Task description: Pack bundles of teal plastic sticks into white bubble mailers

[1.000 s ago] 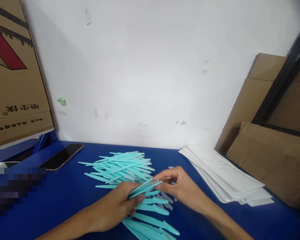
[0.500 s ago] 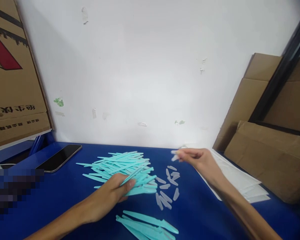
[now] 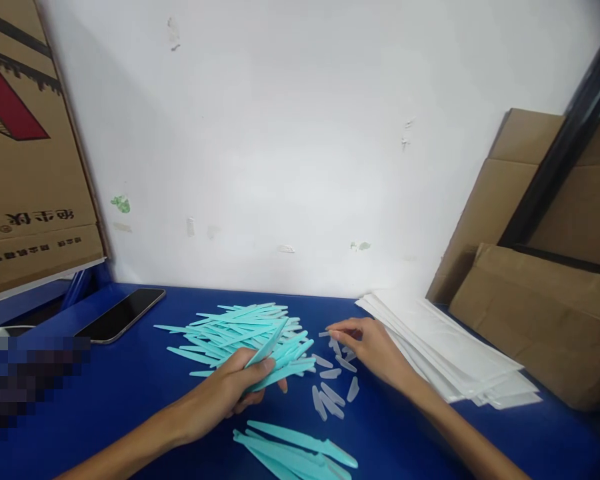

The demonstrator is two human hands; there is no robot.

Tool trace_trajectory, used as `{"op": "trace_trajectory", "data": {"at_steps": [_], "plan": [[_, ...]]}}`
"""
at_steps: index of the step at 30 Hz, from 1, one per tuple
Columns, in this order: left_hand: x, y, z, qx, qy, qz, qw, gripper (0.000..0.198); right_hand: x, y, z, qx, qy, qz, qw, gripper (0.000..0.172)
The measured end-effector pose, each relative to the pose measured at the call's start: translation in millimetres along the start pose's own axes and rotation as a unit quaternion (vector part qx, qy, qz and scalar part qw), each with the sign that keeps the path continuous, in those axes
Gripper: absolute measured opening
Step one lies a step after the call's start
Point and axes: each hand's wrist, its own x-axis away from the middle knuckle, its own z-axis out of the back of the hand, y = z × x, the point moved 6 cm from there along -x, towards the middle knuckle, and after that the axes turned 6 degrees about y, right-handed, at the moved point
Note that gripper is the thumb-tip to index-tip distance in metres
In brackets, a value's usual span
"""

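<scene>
My left hand (image 3: 245,380) is closed around several turquoise plastic sticks (image 3: 285,353), which fan out to the right. Behind it lies a heap of the same turquoise pieces (image 3: 230,330). My right hand (image 3: 365,343) pinches a small translucent piece (image 3: 324,334) between thumb and fingertips, low over the table. Several loose translucent pieces (image 3: 333,393) lie between the hands. Nearer the front edge rests a smaller turquoise group (image 3: 300,450).
White flat sheets or bags (image 3: 440,340) are stacked at the right. A phone (image 3: 123,315) lies at the left on the blue table (image 3: 145,380). Cardboard (image 3: 535,320) leans at the right, and a printed carton (image 3: 35,160) stands at the left.
My right hand has come down and left from above the white stack to the translucent pieces. In my left hand, one turquoise stick now points more upward.
</scene>
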Motion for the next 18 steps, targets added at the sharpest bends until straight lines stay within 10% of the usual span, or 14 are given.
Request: {"op": "trace_trajectory", "data": {"at_steps": [8,13,18], "plan": [[2,1,-0.8,0.015,-0.011,0.010,1.000,0.055,3,-12,0,0.005,0.015,0.026,1.000,0.026],[2,-3,-5.6,-0.010,-0.014,0.014,1.000,0.055,17,-54,14,-0.049,0.066,0.091,0.992,0.030],[4,-3,-15.6,-0.058,-0.010,-0.019,0.998,0.055,38,-96,-1,-0.109,-0.012,0.185,0.977,0.022]]}}
